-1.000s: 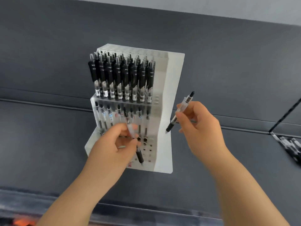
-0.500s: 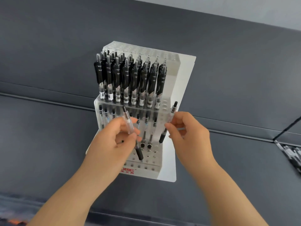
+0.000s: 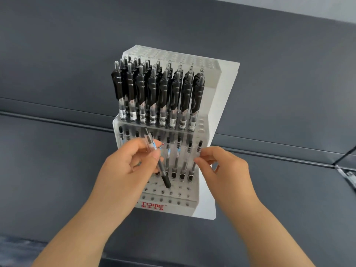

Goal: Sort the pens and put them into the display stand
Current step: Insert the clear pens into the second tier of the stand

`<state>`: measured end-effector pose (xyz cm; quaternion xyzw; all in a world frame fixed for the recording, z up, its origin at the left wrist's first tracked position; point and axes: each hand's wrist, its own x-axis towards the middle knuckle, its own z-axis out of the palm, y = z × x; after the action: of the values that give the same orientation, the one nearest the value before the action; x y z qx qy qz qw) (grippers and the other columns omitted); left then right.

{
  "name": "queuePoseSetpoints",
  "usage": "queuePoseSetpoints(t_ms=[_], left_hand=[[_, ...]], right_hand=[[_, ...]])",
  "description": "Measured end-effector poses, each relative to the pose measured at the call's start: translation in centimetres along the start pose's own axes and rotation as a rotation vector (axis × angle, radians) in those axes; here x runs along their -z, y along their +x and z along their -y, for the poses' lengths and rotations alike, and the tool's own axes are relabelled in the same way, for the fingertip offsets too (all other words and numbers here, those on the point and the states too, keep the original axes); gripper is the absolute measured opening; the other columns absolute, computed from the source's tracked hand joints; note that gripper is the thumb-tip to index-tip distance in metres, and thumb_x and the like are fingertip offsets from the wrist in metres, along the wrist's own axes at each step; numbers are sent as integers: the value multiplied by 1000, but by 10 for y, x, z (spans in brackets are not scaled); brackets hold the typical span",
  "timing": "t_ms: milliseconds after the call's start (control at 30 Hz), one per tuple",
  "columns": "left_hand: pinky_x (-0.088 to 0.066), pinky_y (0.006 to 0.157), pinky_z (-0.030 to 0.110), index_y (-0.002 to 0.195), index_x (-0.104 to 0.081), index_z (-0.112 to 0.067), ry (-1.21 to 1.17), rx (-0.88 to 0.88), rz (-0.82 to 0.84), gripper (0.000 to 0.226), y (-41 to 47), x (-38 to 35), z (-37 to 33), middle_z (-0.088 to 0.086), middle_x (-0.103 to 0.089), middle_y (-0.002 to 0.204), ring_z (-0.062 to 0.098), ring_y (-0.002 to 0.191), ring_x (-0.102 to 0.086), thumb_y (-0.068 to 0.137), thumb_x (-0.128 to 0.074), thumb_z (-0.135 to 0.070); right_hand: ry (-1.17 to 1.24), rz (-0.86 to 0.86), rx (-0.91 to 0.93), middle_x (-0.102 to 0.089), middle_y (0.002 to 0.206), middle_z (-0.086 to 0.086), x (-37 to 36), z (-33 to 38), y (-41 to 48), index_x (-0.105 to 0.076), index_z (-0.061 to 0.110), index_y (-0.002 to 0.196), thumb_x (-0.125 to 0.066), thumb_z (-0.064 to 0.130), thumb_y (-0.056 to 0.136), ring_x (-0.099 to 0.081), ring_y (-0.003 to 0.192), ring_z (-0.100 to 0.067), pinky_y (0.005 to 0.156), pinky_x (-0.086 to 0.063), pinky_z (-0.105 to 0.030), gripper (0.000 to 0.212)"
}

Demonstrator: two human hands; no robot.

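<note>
A white tiered display stand (image 3: 221, 105) stands on a dark grey surface. Its upper tier holds several black-clipped pens (image 3: 154, 97); a lower tier holds a row of clear pens (image 3: 178, 157). My left hand (image 3: 125, 170) grips a clear pen with a black tip (image 3: 159, 164), tip down over the front holes. My right hand (image 3: 221, 166) pinches another clear pen (image 3: 198, 151) that stands in a hole at the right end of the lower row.
More loose pens (image 3: 346, 176) lie at the right edge of the grey surface (image 3: 57, 160), beside a thin black line. The stand's front rows (image 3: 173, 199) show several unfilled holes. A red logo marks its front lip.
My right hand carried its pen left from beside the stand and lowered it into a hole at the row's right end. The left hand kept its pen over the front holes.
</note>
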<state>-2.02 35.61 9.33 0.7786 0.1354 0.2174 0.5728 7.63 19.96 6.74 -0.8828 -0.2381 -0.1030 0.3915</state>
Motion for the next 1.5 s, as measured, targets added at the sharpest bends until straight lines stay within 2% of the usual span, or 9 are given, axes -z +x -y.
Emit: queuePoseSetpoints(t_ms=[133,267,333,500,733,900,1167,1367,1500], left_hand=[[-42,65,0,97,-64,-37,22,-37,51,16,6,13,0,-25,-67,91,-5,81,-65,88,-57,-26],[-43,68,0,94,-64,-36,49,-123,38,17,16,32,-3,-24,-67,93,-7,87,-62,85,-63,-22],[-40,66,-3,91,-65,-35,67,-142,15,17,20,42,-2,-27,-66,91,-11,86,-61,83,-65,-20],[-36,63,-6,87,-66,-36,121,-161,2,16,32,65,3,-31,-65,87,-15,82,-59,81,-68,-22],[-37,65,-5,84,-66,-36,143,-197,39,18,44,87,12,-30,-65,87,-12,82,-59,80,-69,-19],[-38,67,-2,84,-66,-35,146,-189,102,18,51,95,24,-25,-67,86,-7,82,-61,81,-69,-17],[-39,68,-2,88,-69,-40,246,-151,258,14,58,99,42,-27,-68,83,-12,81,-59,81,-70,-28],[-36,70,-3,85,-73,-36,379,-204,281,6,63,101,52,-25,-65,79,-18,87,-51,81,-69,-34],[-42,68,9,83,-73,-31,512,-232,302,12,64,105,59,-16,-65,76,-3,75,-56,84,-64,-39]], right_hand=[[-53,-28,-56,-61,75,16,-1,7,0,-69,18,96,-65,24,87,-57,71,4,70,-40,0,12],[-110,-25,-141,-68,80,10,0,14,-3,-69,21,93,-65,30,86,-63,76,-8,74,-50,-22,12],[-145,36,-226,-66,77,13,3,16,-6,-68,24,88,-64,34,87,-62,74,-8,71,-52,-26,11],[-223,137,-333,-58,64,19,6,25,-16,-60,33,75,-59,38,88,-52,55,-3,54,-45,-20,14],[-170,95,-237,-60,65,17,-14,56,-18,-60,35,72,-63,35,86,-58,63,-4,62,-52,-24,14],[-162,44,-208,-61,62,17,-29,65,-19,-62,33,72,-64,34,85,-58,62,-4,60,-52,-25,13],[-165,37,-203,-60,63,18,-41,78,-24,-60,37,71,-63,35,85,-58,65,-2,59,-50,-19,15],[-162,34,-197,-60,64,18,-51,88,-25,-63,34,73,-63,34,86,-59,65,-5,63,-52,-24,12],[-181,51,-185,-58,65,22,-56,92,-28,-60,36,75,-62,33,87,-59,66,-3,62,-50,-18,12]])
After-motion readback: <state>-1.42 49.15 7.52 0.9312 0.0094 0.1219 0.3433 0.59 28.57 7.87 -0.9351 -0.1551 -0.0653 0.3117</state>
